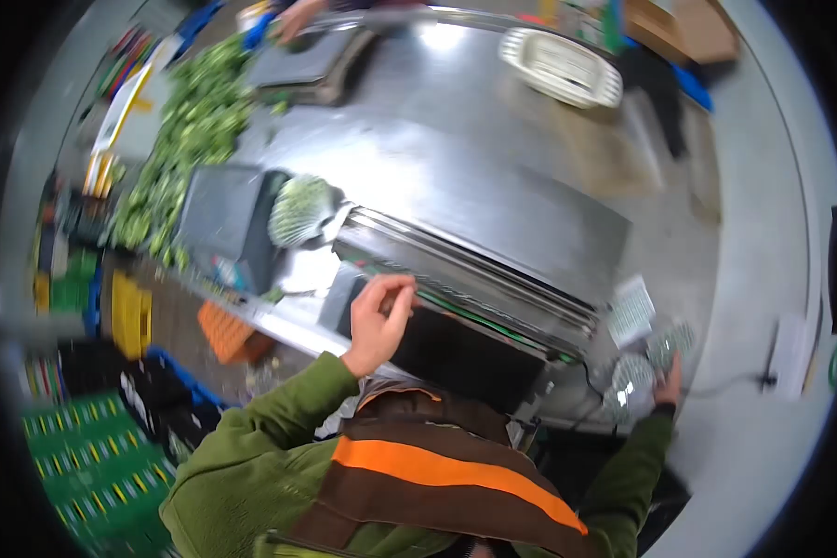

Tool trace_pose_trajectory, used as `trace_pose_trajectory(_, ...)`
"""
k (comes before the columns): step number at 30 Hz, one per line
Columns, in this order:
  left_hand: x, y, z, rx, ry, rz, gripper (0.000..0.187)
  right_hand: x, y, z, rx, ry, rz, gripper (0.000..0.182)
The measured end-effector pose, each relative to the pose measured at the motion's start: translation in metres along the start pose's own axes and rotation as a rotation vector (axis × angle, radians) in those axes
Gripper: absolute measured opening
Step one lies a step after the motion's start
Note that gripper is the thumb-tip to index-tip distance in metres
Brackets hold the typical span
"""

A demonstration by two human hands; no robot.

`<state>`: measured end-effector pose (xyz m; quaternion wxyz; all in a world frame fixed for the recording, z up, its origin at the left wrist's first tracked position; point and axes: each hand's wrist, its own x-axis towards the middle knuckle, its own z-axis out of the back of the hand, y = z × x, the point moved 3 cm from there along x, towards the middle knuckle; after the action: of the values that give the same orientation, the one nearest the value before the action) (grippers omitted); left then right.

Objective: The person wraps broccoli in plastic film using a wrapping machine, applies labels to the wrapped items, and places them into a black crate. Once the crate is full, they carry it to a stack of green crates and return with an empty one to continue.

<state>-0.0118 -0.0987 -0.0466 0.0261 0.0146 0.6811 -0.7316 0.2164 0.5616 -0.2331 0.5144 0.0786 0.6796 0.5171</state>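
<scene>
- At the far left, green crates [93, 465] with yellow marks are sitting on the floor, with a yellow crate [130, 316] and an orange crate [228, 335] lying nearer the table; any writing on them is coming out too blurred to read
- A long heap of green vegetables [191, 130] is running along the left side of the steel table [493, 158], ending beside a dark scale [223, 219]
- A wrapped tray of greens [299, 209] is lying just right of the scale, at the near end of the wrapping machine [474, 279]
- The left hand [378, 321] is reaching up from a bent arm in a green sleeve, its fingers curling loosely and partly open over the front edge of the machine; it is gripping nothing that can be made out
- An orange stripe on a brown vest [437, 474] is crossing the person's chest at the bottom of the view
- The right arm is stretching out and low to the right, and the right hand [667, 381] is closing on a bundle of clear packets [637, 372] at the right end of the machine
- A white label sheet [631, 312] is sitting just above those packets; its print is not legible
- A white basket [560, 67] is resting upside down on the far part of the table
- Another person's hand [293, 19] is working at the far edge, near a second scale [312, 60]
</scene>
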Motion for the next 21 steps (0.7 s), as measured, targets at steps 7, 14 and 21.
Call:
trace_pose_trajectory(7, 0.070, 0.124, 0.212, 0.475, -0.695, 0.144, 0.062, -0.048, 0.119, -0.139, -0.306, -0.271, 0.700, 0.045)
trace_pose_trajectory(14, 0.130, 0.176, 0.251, -0.237, -0.882, 0.544, 0.082, -0.305, 0.135, -0.587, -0.460, 0.738, 0.839, 0.028)
trace_pose_trajectory(21, 0.139, 0.192, 0.263, -0.609, -0.452, 0.607, 0.041, -0.308, -0.054, -0.874, -1.037, 0.936, 0.584, 0.082)
